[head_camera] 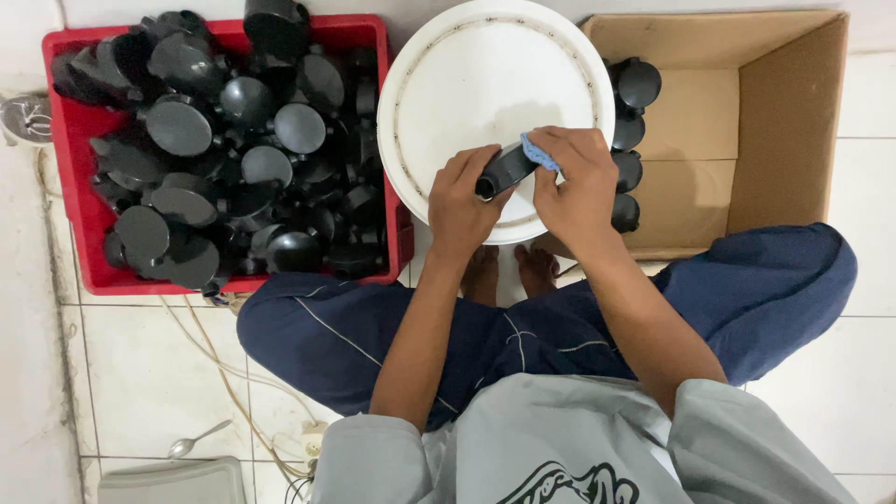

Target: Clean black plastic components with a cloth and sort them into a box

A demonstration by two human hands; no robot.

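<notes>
While the left hand grips the black plastic part over the white lid, the right hand pinches a blue cloth on it; I think steady holding and small rubbing strokes serve best.

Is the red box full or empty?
Full: the red box is heaped above its rim with black round parts.
</notes>
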